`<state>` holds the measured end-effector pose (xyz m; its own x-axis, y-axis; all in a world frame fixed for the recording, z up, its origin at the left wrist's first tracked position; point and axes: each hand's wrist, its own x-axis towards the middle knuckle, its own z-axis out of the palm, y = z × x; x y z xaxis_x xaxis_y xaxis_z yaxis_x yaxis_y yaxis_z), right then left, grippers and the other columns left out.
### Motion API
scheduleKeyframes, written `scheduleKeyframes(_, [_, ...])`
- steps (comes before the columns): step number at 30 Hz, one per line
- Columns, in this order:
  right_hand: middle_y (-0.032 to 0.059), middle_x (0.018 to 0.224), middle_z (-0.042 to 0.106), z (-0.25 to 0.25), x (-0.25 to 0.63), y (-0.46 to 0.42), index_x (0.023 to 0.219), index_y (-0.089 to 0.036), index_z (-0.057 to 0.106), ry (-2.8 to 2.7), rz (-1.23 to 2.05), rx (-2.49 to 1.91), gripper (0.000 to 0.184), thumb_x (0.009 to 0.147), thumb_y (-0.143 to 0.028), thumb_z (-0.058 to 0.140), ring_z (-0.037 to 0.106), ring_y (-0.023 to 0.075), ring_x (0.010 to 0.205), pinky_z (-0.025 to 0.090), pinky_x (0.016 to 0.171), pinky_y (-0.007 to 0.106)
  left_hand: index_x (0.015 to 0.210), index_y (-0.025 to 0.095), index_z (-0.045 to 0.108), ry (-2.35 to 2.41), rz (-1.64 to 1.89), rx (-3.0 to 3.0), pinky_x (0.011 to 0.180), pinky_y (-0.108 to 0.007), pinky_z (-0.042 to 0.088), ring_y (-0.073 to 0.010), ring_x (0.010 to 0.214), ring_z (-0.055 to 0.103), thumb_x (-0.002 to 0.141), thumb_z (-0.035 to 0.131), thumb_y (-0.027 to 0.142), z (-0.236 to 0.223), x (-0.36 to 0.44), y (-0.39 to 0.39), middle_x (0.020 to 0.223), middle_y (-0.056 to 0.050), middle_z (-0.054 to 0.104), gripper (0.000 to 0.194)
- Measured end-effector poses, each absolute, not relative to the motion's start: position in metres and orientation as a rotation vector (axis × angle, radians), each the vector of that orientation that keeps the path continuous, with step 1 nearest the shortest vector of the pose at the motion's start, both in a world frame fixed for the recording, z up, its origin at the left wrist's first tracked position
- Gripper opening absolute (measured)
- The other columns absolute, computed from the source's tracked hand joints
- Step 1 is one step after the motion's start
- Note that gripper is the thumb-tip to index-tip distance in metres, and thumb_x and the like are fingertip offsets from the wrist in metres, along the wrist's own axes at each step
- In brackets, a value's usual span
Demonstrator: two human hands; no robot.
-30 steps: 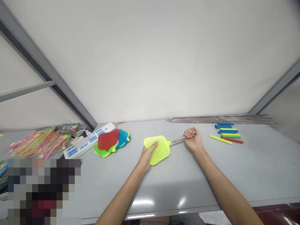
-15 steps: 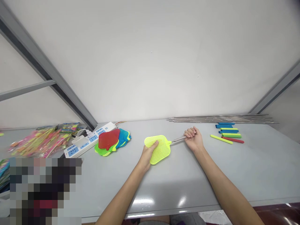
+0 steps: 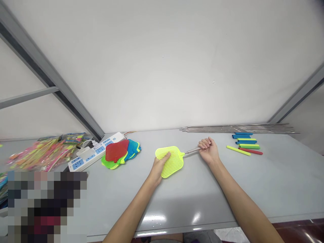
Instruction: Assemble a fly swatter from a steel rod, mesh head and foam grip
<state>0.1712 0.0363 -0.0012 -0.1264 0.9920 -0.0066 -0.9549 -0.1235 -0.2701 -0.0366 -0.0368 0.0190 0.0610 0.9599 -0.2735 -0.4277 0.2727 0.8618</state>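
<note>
My left hand point(image 3: 160, 166) grips a yellow-green fly swatter head point(image 3: 174, 163) by its left side, thumb on top of the mesh and fingers beneath. From the neck of the head a thin metal rod point(image 3: 191, 151) runs to the right. My right hand point(image 3: 209, 150) is closed around that rod, fingers curled over it, and hides its far end. Both hands are just above the grey table point(image 3: 192, 189).
Red, blue and green swatter heads point(image 3: 117, 151) lie piled beside a white power strip point(image 3: 95, 153). Bagged colourful items point(image 3: 50, 152) are at far left. Metal rods point(image 3: 240, 129) lie along the wall, with coloured handle tubes point(image 3: 246, 142) in front. A blurred patch covers the lower left.
The view has shifted very slightly. Both hands keep the same hold on the fly swatter, with no clear movement.
</note>
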Motion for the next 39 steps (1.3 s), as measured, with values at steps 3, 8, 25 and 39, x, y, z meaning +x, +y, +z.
scheduleKeyframes(3, [-0.0073, 0.042, 0.025, -0.0014, 0.1710, 0.0361, 0.052, -0.018, 0.025, -0.236, 1.670, -0.235, 0.030, 0.075, -0.021, 0.044, 0.031, 0.0051, 0.037, 0.034, 0.037, 0.018, 0.093, 0.014, 0.057, 1.009, 1.178, 0.675, 0.076, -0.030, 0.046, -0.0195, 0.083, 0.059, 0.065, 0.060, 0.032, 0.0205, -0.0367, -0.0370, 0.096, -0.011, 0.061, 0.034])
scheduleKeyframes(8, [-0.0071, 0.042, 0.025, -0.0013, 0.1705, 0.0364, 0.052, -0.018, 0.024, -0.265, 1.642, -0.294, 0.030, 0.075, -0.021, 0.043, 0.031, 0.0052, 0.036, 0.034, 0.037, 0.018, 0.094, 0.014, 0.057, 0.997, 1.182, 0.676, 0.077, -0.030, 0.045, -0.0191, 0.083, 0.059, 0.065, 0.060, 0.032, 0.0199, -0.0371, -0.0363, 0.095, -0.010, 0.061, 0.034])
scheduleKeyframes(25, [-0.0072, 0.043, 0.026, -0.0009, 0.1707, 0.0374, 0.053, -0.018, 0.026, -0.205, 1.690, -0.254, 0.028, 0.074, -0.018, 0.044, 0.032, 0.0051, 0.037, 0.034, 0.037, 0.017, 0.096, 0.015, 0.057, 1.019, 1.194, 0.655, 0.076, -0.030, 0.046, -0.0196, 0.084, 0.059, 0.064, 0.061, 0.032, 0.0181, -0.0365, -0.0357, 0.096, -0.010, 0.061, 0.037])
scheduleKeyframes(39, [-0.0069, 0.043, 0.027, -0.0028, 0.1717, 0.0383, 0.053, -0.018, 0.026, -0.170, 1.721, -0.247, 0.027, 0.074, -0.020, 0.043, 0.032, 0.0052, 0.037, 0.034, 0.037, 0.018, 0.094, 0.015, 0.058, 1.002, 1.177, 0.652, 0.076, -0.031, 0.046, -0.0198, 0.084, 0.059, 0.064, 0.061, 0.030, 0.0196, -0.0379, -0.0356, 0.096, -0.010, 0.061, 0.034])
